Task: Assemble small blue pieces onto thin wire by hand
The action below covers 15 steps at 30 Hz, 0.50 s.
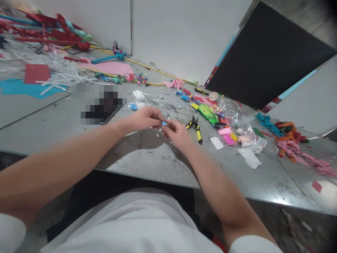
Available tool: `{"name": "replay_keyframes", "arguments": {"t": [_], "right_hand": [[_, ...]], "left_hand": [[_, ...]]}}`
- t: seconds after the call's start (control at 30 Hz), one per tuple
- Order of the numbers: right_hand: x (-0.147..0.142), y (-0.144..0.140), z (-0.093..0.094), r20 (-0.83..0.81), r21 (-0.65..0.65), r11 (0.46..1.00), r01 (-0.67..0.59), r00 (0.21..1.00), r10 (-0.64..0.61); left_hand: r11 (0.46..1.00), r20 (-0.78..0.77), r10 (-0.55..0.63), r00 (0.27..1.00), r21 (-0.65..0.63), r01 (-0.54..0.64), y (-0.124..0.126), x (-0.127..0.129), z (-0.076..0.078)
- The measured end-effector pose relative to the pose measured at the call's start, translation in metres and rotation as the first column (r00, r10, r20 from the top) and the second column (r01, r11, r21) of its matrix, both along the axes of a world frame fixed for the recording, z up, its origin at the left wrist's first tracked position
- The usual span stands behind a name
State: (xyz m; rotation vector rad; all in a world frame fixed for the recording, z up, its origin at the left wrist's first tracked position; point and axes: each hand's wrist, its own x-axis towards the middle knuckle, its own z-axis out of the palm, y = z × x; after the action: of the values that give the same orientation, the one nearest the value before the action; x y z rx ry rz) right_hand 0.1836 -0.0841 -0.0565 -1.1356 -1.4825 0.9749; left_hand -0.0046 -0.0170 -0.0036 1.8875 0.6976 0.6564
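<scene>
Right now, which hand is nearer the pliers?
Right. The right hand is just left of the pliers; the left hand is farther left, past the right one.

Well left of the left grip (146, 118), a red square (37, 73) overlaps a blue sheet (25, 88) on the tabletop (242, 182), beside white strips (68, 68). Well right of the right grip (178, 133) lie pink streamers (302, 154) and a blue bundle (268, 124); a black panel (263, 59) stands beyond.
</scene>
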Motion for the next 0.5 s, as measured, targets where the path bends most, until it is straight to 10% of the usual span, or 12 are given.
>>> {"name": "replay_keyframes", "arguments": {"t": [0.5], "right_hand": [[0.004, -0.002, 0.006, 0.057, -0.008, 1.000, -0.017, 0.998, 0.017]], "left_hand": [[0.999, -0.069, -0.022, 0.997, -0.032, 0.020, -0.004, 0.004, -0.004]]}}
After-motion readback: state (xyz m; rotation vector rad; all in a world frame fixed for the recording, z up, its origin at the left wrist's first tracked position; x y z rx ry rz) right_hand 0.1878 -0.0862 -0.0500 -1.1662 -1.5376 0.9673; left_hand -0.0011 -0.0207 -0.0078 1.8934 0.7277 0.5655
